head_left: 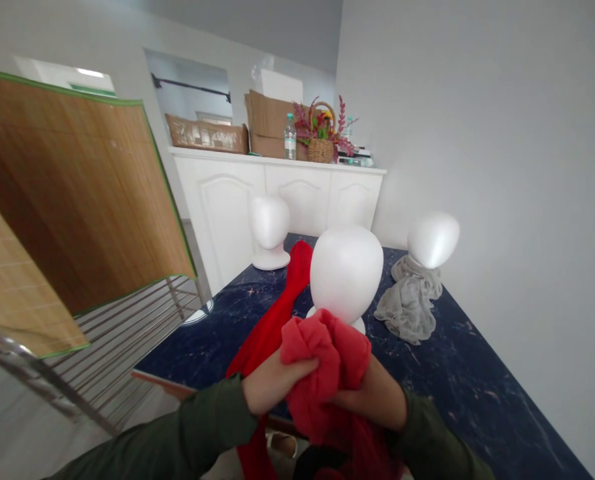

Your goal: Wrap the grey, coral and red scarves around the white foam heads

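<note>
While both hands work at the same bunch of fabric, the red knit cloth [322, 367] is gathered into a thick wad just above the near edge of the counter [477, 380], right in front of the nearest white foam mannequin head [346, 273]. The left hand [277, 383] is closed over the wad, its fingers [307, 367] wrapped across the folds. The right hand [372, 400] presses in from the other side, but its fingers disappear into the cloth, so I cannot tell how far they are closed. A long, deeper red length of fabric [297, 270] runs along the counter and past the near head, and another red length [252, 453] hangs below the hands; whether these belong to the same piece is hidden. Olive-green sleeves [212, 427] cover both forearms. Farther along the counter stand a second foam head [270, 223] and a third [432, 239], the third with a grey scarf [407, 303] draped around its neck and trailing onto the surface. To the left, a bamboo mat [72, 187] hangs over a metal rack [127, 333], and a white cabinet [277, 190] beyond carries a flower basket [321, 150], a water bottle [290, 138] and a cardboard box [270, 127].
</note>
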The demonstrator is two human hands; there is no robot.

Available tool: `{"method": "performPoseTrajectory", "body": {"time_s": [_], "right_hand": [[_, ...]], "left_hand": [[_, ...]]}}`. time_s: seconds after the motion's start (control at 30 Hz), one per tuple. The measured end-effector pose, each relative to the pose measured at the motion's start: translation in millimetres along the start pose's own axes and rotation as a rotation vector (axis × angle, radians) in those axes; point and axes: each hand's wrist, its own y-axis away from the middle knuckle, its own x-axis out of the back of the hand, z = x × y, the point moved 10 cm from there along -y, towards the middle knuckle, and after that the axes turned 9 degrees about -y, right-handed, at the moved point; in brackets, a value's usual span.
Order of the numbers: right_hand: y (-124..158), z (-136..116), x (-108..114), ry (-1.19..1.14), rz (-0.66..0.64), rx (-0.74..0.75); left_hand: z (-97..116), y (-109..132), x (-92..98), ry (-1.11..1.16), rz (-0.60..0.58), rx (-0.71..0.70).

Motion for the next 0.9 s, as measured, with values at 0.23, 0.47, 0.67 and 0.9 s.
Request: {"method": "performPoseTrajectory", "body": {"time_s": [0.23,0.47,0.67,0.9], "right_hand": [[21.9,-7.4,69.8,-0.063,0.325,-0.036],[28.0,-34.8,96.4,-0.259,0.614,0.025],[12.6,-6.1,2.1,-0.411,0.027,-0.14],[14.4,20.9,-106.0,-0.664,-0.46,-0.355]], "left_hand": [[2.8,-2.6,19.9,0.226,-0.072,0.271],[19.7,37.7,-22.8,-0.034,-0.575,0.133],[99.0,35.0,-1.5,0.015,-0.308,-0.261],[188.7,41.2,-2.6,-0.462,-0.049,-0.713]]}}
